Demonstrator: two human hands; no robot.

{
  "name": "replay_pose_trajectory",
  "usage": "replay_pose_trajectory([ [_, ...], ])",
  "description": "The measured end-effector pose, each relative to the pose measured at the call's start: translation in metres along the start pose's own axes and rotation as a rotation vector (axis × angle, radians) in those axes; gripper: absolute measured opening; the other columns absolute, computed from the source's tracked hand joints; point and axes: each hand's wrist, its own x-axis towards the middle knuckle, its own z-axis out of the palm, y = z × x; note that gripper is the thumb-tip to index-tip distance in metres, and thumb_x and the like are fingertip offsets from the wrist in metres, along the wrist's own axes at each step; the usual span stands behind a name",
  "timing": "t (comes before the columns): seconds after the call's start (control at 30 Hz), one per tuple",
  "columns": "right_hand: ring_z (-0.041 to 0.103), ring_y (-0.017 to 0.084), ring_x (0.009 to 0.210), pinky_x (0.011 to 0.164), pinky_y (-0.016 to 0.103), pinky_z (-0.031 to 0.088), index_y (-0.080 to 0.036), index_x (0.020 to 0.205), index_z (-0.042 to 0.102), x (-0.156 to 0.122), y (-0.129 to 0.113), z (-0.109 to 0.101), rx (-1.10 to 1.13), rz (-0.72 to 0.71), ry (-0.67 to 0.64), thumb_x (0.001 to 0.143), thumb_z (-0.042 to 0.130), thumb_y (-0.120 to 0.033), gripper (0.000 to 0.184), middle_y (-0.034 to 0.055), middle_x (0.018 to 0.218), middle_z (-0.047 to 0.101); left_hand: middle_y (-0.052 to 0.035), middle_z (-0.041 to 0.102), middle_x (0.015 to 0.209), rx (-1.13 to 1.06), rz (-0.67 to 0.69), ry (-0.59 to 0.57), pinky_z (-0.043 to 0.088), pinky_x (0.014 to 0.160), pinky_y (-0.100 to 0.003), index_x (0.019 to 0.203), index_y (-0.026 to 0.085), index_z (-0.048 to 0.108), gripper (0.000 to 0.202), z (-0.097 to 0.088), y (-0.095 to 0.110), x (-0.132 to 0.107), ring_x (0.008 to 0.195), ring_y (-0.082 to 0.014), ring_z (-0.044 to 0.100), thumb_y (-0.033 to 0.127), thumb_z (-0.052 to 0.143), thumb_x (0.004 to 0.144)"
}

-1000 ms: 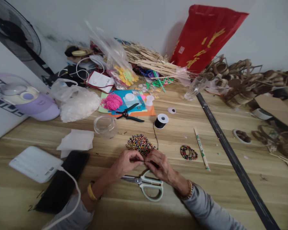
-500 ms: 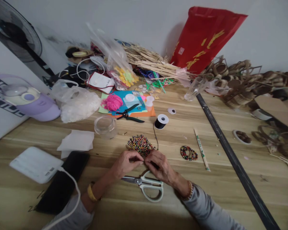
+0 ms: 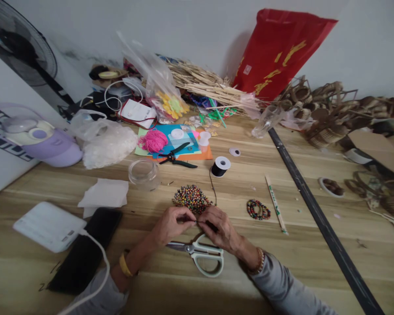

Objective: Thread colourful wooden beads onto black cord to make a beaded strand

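My left hand (image 3: pixel 172 224) and my right hand (image 3: pixel 220 228) meet fingertip to fingertip, each closed in a pinch. Between them runs a short bit of dark cord; its end and anything threaded on it are too small to make out. A black cord (image 3: pixel 213 187) leads from the white-rimmed spool (image 3: pixel 220 167) down to my right fingers. Just beyond the fingertips lies a heap of multicoloured beads (image 3: pixel 191 197). Scissors with pale green handles (image 3: pixel 208 264) rest beneath my hands. To the right is a coiled beaded bracelet (image 3: pixel 258 210).
A clear jar (image 3: pixel 143 174), black pliers (image 3: pixel 175 158) and pink yarn (image 3: pixel 153 140) lie beyond the beads. At left are a white power bank (image 3: pixel 49 226) with a cable and a black phone-like slab (image 3: pixel 85 253). A wrapped chopstick packet (image 3: pixel 276 204) and a dark strip (image 3: pixel 315 210) lie right.
Hardly anything differs. The fingertips have shifted very slightly, and a little more dark cord shows between them.
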Motion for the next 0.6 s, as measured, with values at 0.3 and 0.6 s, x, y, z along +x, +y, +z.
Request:
replay_pose_trajectory([
  [0.3, 0.056, 0.017, 0.074, 0.068, 0.030, 0.045, -0.017, 0.088, 0.057, -0.0013, 0.0015, 0.0012, -0.002, 0.004, 0.034, 0.088, 0.052, -0.015, 0.005, 0.0065, 0.079, 0.062, -0.0047, 0.069, 0.070, -0.007, 0.009, 0.001, 0.050, 0.066, -0.023, 0.073, 0.011, 0.068, 0.007, 0.0000, -0.0003, 0.0002, 0.066, -0.0150, 0.062, 0.015, 0.063, 0.069],
  [0.6, 0.055, 0.017, 0.073, 0.068, 0.029, 0.044, -0.018, 0.085, 0.057, 0.0004, -0.0012, -0.0012, 0.002, 0.010, 0.004, 0.090, 0.049, -0.016, 0.009, 0.0059, 0.077, 0.061, -0.0042, 0.070, 0.070, 0.005, 0.023, 0.006, 0.050, 0.067, -0.023, 0.072, 0.012, 0.068, 0.006, -0.0008, 0.0001, 0.0003, 0.067, -0.0147, 0.063, 0.014, 0.063, 0.069],
])
